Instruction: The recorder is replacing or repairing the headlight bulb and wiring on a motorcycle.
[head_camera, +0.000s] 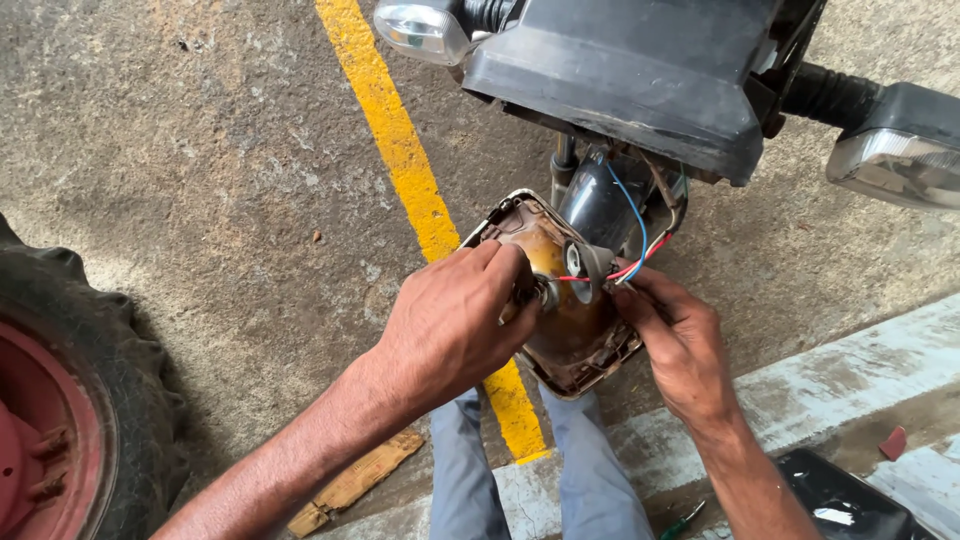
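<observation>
left hand (455, 320): comes in from the lower left, fingers curled, tips pinching the small socket at the centre of the lamp's back.
right hand (678, 345): comes in from the lower right, fingers bent, gripping the right edge of the lamp, thumb up by the wires.
headlight unit (565, 300): held between both hands with its back facing up, a brownish, dusty reflector shell with a pale rim; it hangs just below the vehicle's front.
grey connector (588, 268): a round plug just above the left fingertips, sitting at the lamp's centre; whether it is fully seated cannot be told.
wires (632, 240): thin blue and red leads running from the connector, past the right thumb, up into the vehicle.
vehicle front (640, 70): black housing above both hands, with a turn-signal lamp (420, 28) on each side.
ground: rough concrete below the hands with a yellow painted line (400, 150); a large tyre (80, 400) sits far left of the left arm.
risk: it seems the short wires could be strained or pulled out if the lamp drops or twists; a slipping grip on the dusty shell would cause it.
</observation>
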